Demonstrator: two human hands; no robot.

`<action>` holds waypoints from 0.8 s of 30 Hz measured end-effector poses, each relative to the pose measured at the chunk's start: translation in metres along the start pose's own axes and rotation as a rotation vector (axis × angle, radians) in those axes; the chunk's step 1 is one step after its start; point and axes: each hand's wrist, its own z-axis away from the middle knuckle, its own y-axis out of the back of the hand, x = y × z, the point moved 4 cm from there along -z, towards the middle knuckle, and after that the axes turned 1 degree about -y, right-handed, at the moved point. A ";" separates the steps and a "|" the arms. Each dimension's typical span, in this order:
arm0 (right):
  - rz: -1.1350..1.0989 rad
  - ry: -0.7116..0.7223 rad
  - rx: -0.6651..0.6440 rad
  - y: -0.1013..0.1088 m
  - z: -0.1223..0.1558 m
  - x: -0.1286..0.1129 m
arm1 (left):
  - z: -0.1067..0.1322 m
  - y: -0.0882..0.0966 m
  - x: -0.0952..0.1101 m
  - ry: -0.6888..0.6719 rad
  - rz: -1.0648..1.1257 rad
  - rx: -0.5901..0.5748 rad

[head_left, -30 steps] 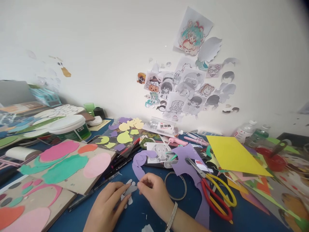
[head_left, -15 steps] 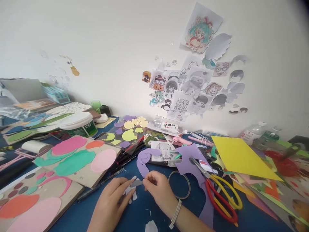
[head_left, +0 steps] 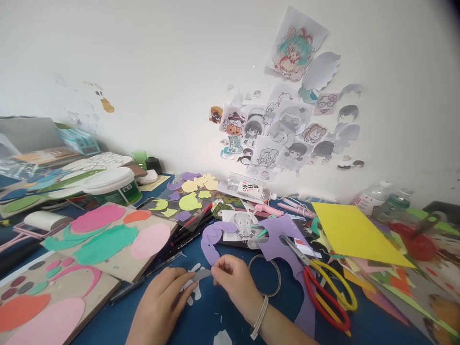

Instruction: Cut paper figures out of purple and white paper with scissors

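Note:
A small grey paper cutout (head_left: 201,275) is stretched between my two hands near the front middle of the desk. My left hand (head_left: 158,303) pinches its left end with closed fingers. At its right end my right hand (head_left: 233,280), with a cord bracelet on the wrist, grips the tip between thumb and forefinger. Small white paper pieces (head_left: 195,293) lie on the blue desk just below, partly covered by my left fingers. A curved purple paper strip (head_left: 209,244) rests just beyond my right fingertips. Scissors (head_left: 323,282) with red and yellow handles lie right of my right hand.
Purple paper (head_left: 283,239) lies under the scissor blades, beside a metal ring (head_left: 264,274). Yellow paper (head_left: 359,235) tops scraps at right. Boards with coloured shapes (head_left: 118,268) and a white-lidded tub (head_left: 113,184) stand left. A plastic bottle (head_left: 247,189) lies by the wall.
My left fingers have closed together on the grey paper cutout, and the left hand sits slightly lower and further left. My right hand keeps its pinch. The whole view has shifted slightly.

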 end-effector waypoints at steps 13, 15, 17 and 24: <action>-0.010 0.013 -0.015 0.000 -0.002 0.003 | 0.002 -0.003 -0.002 -0.009 -0.006 0.006; -0.002 0.009 -0.018 0.000 -0.001 0.003 | 0.003 -0.003 -0.003 -0.004 -0.003 0.007; 0.004 0.000 -0.019 0.000 0.000 0.002 | 0.004 -0.003 -0.003 -0.002 -0.003 0.008; 0.028 0.011 -0.030 0.001 0.001 0.001 | 0.005 -0.003 -0.003 0.008 -0.024 0.024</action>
